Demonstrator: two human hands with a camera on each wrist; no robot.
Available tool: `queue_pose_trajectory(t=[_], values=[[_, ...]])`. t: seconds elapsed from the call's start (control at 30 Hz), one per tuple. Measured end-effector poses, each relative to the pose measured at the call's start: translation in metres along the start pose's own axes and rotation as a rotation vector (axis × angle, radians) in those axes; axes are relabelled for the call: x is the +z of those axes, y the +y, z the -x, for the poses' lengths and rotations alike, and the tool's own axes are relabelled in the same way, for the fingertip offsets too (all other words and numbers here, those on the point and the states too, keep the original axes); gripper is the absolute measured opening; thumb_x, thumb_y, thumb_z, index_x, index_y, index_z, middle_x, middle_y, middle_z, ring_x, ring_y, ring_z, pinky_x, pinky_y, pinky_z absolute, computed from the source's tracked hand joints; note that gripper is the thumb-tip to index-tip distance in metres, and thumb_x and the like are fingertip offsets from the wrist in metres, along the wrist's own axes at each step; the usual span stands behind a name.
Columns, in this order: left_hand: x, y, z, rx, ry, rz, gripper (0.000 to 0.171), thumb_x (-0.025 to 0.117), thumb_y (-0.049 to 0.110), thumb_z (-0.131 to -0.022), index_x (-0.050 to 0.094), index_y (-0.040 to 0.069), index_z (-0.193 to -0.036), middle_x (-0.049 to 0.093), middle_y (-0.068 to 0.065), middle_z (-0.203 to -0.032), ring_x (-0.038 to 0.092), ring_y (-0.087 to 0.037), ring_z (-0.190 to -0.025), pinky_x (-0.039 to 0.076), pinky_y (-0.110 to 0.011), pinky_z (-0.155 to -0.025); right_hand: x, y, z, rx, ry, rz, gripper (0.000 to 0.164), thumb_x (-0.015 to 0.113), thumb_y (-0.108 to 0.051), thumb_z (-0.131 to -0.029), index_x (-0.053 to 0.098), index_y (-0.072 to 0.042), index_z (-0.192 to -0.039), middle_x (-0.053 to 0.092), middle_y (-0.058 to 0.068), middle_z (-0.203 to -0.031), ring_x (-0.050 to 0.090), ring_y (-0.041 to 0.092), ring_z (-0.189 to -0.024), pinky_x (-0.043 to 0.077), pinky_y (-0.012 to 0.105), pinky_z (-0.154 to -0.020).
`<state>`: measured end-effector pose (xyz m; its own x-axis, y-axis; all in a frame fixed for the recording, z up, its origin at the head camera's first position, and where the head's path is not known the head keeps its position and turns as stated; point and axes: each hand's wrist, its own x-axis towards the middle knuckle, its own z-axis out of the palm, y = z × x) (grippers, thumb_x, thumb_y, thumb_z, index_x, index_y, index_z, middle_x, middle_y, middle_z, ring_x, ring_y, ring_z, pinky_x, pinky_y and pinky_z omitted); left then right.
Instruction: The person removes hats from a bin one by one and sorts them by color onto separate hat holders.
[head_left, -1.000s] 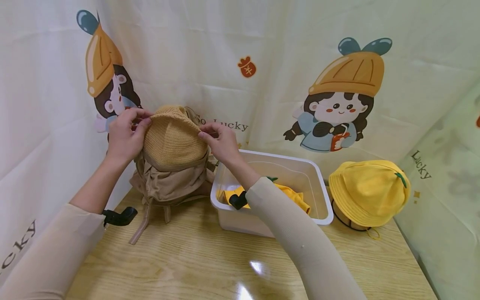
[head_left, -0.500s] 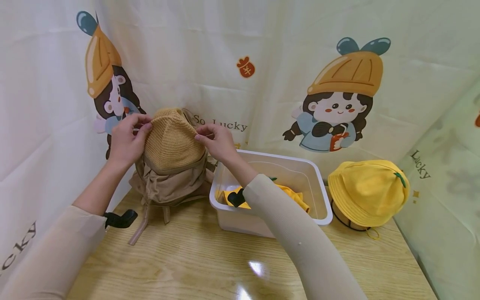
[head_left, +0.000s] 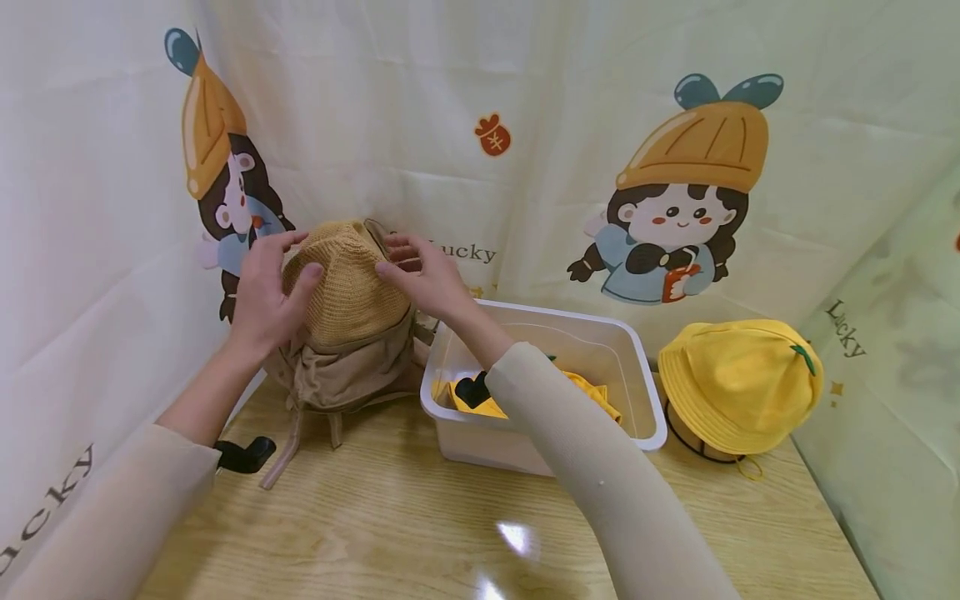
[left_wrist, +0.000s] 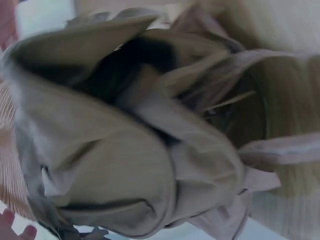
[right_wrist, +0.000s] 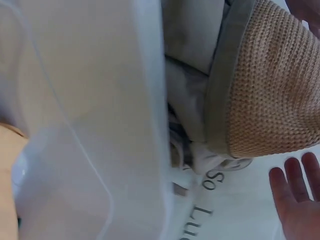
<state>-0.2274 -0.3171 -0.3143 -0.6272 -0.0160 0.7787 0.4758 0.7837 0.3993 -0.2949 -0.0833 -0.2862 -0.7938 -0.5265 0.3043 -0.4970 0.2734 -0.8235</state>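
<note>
A tan knitted hat (head_left: 348, 292) sits in the open top of a brown backpack (head_left: 341, 373), its crown bulging above the bag's edge. My left hand (head_left: 266, 296) is at the hat's left side, thumb spread from the fingers. At the hat's upper right, my right hand (head_left: 427, 279) has loosely bent fingers. The right wrist view shows those fingers extended just off the knitted crown (right_wrist: 280, 85). In the left wrist view the backpack's fabric (left_wrist: 115, 165) fills most of the frame, with left fingertips (left_wrist: 22, 232) in the lower corner.
Right of the backpack stands a white plastic tub (head_left: 652, 433) with yellow cloth (head_left: 592, 396) inside. A yellow bucket hat (head_left: 742, 383) with a green leaf rests on a wire-framed stand (head_left: 690, 437) at the far right. Printed curtains (head_left: 555, 167) enclose the wooden table (head_left: 390, 517).
Both hands were pinching the hat's upper edge and have let go of it. The left fingers have spread. The hat's top has sunk into a rounder, creased shape in the backpack.
</note>
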Motion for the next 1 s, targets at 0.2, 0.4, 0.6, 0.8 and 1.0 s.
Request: queue_pose_trajectory(t=[0.2, 0.4, 0.6, 0.8, 1.0], values=[[0.011, 0.001, 0.01, 0.183, -0.129, -0.163, 0.108, 0.047, 0.085, -0.08, 0.024, 0.014, -0.159, 0.025, -0.021, -0.16, 0.025, -0.045, -0.144, 0.023, -0.065, -0.114, 0.002, -0.017, -0.009, -0.206, -0.086, 0.279, 0.065, 0.053, -0.051, -0.1, 0.028, -0.036, -0.158, 0.032, -0.006, -0.162, 0.029, 0.01, -0.148, 0.029, 0.037, -0.118], [0.02, -0.006, 0.011, 0.262, -0.11, -0.199, 0.114, 0.051, 0.085, -0.078, 0.018, 0.013, -0.161, 0.024, -0.021, -0.16, 0.021, -0.044, -0.148, 0.018, -0.064, -0.117, 0.014, -0.026, -0.018, -0.254, -0.208, 0.454, 0.061, 0.04, -0.048, -0.105, 0.017, -0.035, -0.16, 0.012, -0.004, -0.167, 0.009, 0.007, -0.152, 0.018, 0.036, -0.123], [0.024, -0.011, 0.01, 0.236, -0.105, -0.203, 0.113, 0.052, 0.084, -0.078, 0.021, 0.013, -0.16, 0.027, -0.022, -0.158, 0.026, -0.045, -0.144, 0.021, -0.064, -0.116, 0.022, -0.022, -0.026, -0.263, -0.192, 0.515, 0.055, 0.037, -0.04, -0.107, 0.023, -0.028, -0.16, 0.016, 0.0, -0.167, 0.016, 0.015, -0.153, 0.021, 0.033, -0.122], [0.024, -0.016, 0.014, 0.206, -0.121, -0.209, 0.112, 0.052, 0.084, -0.078, 0.021, 0.013, -0.16, 0.026, -0.022, -0.158, 0.024, -0.044, -0.146, 0.021, -0.066, -0.115, 0.026, -0.023, -0.03, -0.237, -0.212, 0.568, 0.055, 0.036, -0.041, -0.107, 0.025, -0.027, -0.159, 0.019, 0.002, -0.166, 0.02, 0.021, -0.152, 0.024, 0.038, -0.121], [0.025, -0.023, 0.019, 0.157, -0.152, -0.198, 0.114, 0.051, 0.086, -0.076, 0.02, 0.015, -0.16, 0.024, -0.019, -0.161, 0.023, -0.045, -0.146, 0.021, -0.066, -0.114, 0.03, -0.02, -0.033, -0.216, -0.238, 0.594, 0.055, 0.035, -0.042, -0.108, 0.024, -0.029, -0.16, 0.02, 0.004, -0.166, 0.022, 0.024, -0.152, 0.024, 0.041, -0.121]])
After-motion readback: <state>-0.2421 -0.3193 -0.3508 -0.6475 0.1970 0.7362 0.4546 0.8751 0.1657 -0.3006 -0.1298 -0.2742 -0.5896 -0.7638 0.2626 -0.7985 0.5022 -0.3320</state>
